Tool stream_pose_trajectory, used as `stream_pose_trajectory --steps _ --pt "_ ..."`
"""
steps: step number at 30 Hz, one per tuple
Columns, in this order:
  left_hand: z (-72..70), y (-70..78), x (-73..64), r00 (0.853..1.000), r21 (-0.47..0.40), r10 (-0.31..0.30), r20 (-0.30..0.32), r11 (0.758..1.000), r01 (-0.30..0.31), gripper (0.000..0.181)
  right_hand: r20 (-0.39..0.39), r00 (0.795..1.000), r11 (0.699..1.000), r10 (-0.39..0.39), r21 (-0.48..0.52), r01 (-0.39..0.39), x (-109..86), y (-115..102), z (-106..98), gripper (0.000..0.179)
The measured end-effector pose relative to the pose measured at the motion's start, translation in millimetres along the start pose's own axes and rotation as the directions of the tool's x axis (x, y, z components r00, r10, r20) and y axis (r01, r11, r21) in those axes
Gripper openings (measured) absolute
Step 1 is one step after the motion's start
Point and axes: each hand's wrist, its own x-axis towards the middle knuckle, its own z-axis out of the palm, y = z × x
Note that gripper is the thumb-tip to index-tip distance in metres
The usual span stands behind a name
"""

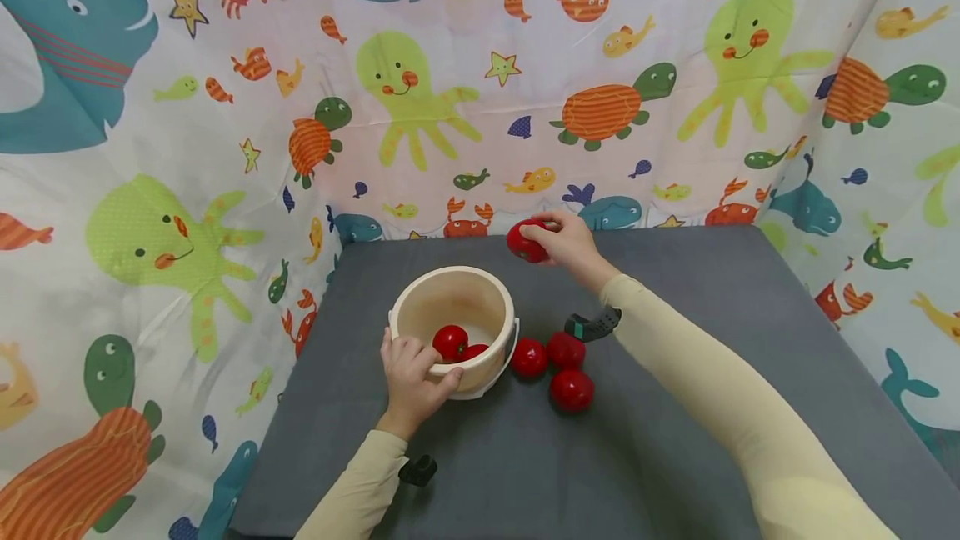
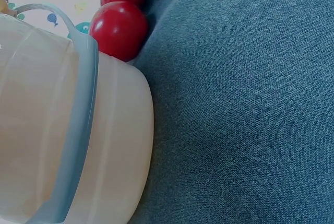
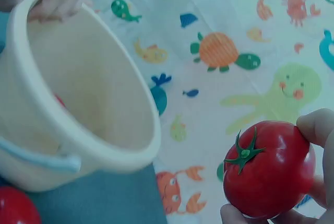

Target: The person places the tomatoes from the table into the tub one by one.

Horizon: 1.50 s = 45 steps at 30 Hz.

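Three loose tomatoes (image 1: 572,391) crowd together on the grey tabletop (image 1: 697,298), just right of your cream bucket (image 1: 453,298). Your right grip (image 1: 567,242) is closed around another, the held tomato (image 1: 527,240), beyond and to the right of the rim; the right wrist view shows its green stem and your fingers at its sides. It is outside the bucket, so the rim stands between it and the two tomatoes (image 1: 450,343) lying inside. Your left grip (image 1: 415,373) holds the rim at the near left, fingers hooked over the edge. On the bucket's right flank the handle (image 2: 78,125) hangs down, between the wall and the nearest loose tomato. Your right sleeve (image 1: 716,388) reaches across from the right, and in the head view a black band (image 1: 594,325) shows just above the loose group. Behind everything, a curtain (image 1: 495,15) printed with sea animals closes off the far side and both flanks.
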Motion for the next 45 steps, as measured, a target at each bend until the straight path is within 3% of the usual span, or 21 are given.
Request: stream_pose_trajectory --steps 4,10,16,20,25,31,37,45 --pt "1.1 0.9 0.3 1.000 0.010 0.004 -0.006 1.000 -0.004 0.045 0.033 0.999 0.999 -0.034 -0.021 0.034 -0.1 -12.8 12.6 0.052" --pt "0.0 1.4 2.3 1.000 -0.013 0.000 -0.005 1.000 0.000 0.028 0.091 0.992 0.994 -0.084 -0.061 0.090 -3.2 -22.8 38.7 0.052" --pt "-1.2 2.1 3.0 1.000 0.013 -0.005 0.003 1.000 0.005 0.049 0.136 0.988 0.994 -0.077 -0.072 0.087 -10.1 -26.3 69.5 0.046" --pt "-1.4 2.1 2.5 1.000 0.019 -0.012 0.010 1.000 0.012 0.050 0.154 0.986 0.994 -0.069 -0.075 0.082 -15.9 -25.4 89.5 0.046" --pt "-0.9 1.6 2.0 1.000 0.010 -0.012 0.001 1.000 0.012 0.051 0.178 0.983 0.994 -0.050 -0.085 0.066 -20.9 -15.0 113.7 0.045" --pt "0.0 2.3 1.5 1.000 0.023 0.019 -0.019 1.000 -0.019 0.051 0.191 0.982 0.989 -0.006 -0.144 0.034 -19.5 11.8 135.3 0.042" --pt "0.7 2.2 2.0 0.999 0.023 0.029 -0.030 0.999 -0.029 0.054 0.221 0.975 0.979 0.023 -0.203 0.023 -18.5 31.3 144.9 0.044" --pt "1.1 1.6 2.5 0.998 0.013 0.043 -0.044 0.999 -0.042 0.046 0.259 0.965 0.962 0.032 -0.269 0.041 -19.7 34.4 151.6 0.042"
